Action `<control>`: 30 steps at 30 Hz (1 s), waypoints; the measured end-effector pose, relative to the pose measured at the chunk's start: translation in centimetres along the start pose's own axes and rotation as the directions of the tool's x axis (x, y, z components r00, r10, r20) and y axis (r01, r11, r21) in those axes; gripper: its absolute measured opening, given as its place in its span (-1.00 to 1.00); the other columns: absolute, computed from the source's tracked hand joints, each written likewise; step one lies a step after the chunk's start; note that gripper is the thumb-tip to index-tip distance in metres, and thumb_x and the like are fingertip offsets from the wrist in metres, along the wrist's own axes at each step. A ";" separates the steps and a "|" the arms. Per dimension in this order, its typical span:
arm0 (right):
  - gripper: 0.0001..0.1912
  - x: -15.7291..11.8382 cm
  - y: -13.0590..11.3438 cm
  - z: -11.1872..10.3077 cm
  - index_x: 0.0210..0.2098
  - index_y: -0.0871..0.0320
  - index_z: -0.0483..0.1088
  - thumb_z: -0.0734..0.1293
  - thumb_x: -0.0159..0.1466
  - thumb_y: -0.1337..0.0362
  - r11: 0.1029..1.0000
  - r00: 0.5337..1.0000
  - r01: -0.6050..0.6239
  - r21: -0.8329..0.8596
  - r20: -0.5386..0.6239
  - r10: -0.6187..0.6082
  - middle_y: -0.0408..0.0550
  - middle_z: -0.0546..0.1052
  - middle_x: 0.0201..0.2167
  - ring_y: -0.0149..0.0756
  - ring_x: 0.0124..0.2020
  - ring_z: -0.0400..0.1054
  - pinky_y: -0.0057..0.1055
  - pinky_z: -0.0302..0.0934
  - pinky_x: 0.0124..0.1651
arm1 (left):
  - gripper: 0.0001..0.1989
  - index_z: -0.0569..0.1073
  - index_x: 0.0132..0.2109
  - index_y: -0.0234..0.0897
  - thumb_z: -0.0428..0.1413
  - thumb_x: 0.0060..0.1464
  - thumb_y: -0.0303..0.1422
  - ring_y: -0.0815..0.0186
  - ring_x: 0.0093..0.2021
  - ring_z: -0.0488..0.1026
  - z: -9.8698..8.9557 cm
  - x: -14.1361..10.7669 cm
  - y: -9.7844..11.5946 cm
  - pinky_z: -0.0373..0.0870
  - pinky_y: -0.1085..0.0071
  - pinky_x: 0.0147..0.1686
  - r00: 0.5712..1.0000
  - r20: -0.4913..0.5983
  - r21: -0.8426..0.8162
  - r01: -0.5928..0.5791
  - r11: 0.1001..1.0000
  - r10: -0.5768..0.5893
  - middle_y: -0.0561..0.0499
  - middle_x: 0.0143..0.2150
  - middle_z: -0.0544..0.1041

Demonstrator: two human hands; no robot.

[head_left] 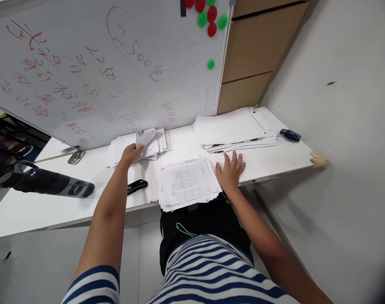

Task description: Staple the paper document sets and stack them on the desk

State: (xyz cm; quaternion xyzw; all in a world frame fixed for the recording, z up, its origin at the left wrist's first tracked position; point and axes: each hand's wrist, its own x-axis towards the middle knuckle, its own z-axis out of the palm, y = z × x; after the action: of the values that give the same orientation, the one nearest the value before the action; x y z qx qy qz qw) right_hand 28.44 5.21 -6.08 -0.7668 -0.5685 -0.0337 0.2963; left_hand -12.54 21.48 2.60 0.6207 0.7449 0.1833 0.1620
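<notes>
My left hand (131, 154) pinches the edge of a paper sheet (145, 138) over a loose, spread pile of papers (121, 145) at the foot of the whiteboard. My right hand (230, 171) rests on the white table with its fingers spread, just right of a stack of printed sheets (189, 181). That stack lies at the table's front edge, close to my body, with a printed table on its top sheet. Behind my right hand is a larger stack of mostly blank paper (232, 126), its lower sheets fanned out.
A black stapler-like object (137, 186) and a dark bottle lying down (53, 182) are on the table (106, 190) at left. The whiteboard (84, 76) stands behind, beside cardboard boxes (258, 46). A dark object (290, 135) sits at right, near the wall.
</notes>
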 end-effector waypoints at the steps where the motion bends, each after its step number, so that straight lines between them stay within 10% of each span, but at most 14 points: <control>1: -0.45 0.0 0.0 0.0 0.27 0.20 0.16 0.16 0.33 0.16 1.000 1.000 0.001 -0.001 0.003 -0.001 0.26 -0.01 0.40 0.17 0.43 -0.35 0.33 -0.24 0.29 | -0.49 0.46 -0.26 -0.30 0.03 0.01 0.10 0.27 -0.35 0.36 0.0 0.1 0.2 0.23 0.41 -0.40 1.000 0.024 0.014 0.007 1.000 -0.008 -0.05 -0.33 0.51; 14: -0.47 0.0 0.1 0.2 0.25 0.21 0.19 0.16 0.35 0.14 1.000 1.000 0.006 0.018 -0.028 -0.005 0.26 0.03 0.39 0.16 0.44 -0.32 0.31 -0.26 0.31 | -0.14 0.32 0.10 -0.26 0.35 -0.32 0.05 0.10 -0.10 0.50 -0.9 1.8 1.7 0.40 0.31 -0.22 0.954 0.274 0.115 0.093 0.989 -0.121 -0.26 0.09 0.47; 30: -0.47 0.0 0.1 0.1 0.24 0.23 0.22 0.15 0.35 0.14 1.000 1.000 0.011 -0.001 -0.022 -0.011 0.26 0.04 0.39 0.20 0.43 -0.28 0.30 -0.24 0.31 | -0.44 0.40 0.04 -0.32 0.19 -0.01 -0.04 0.11 -0.16 0.52 -0.1 1.5 1.4 0.38 0.30 -0.24 0.987 0.148 0.085 0.055 0.995 -0.068 -0.26 -0.03 0.55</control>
State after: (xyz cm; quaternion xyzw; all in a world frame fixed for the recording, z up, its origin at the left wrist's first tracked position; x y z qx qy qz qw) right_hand 28.49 5.20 -6.18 -0.7632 -0.5695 -0.0441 0.3020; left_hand -11.67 23.14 3.35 0.6155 0.7561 0.1007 0.1984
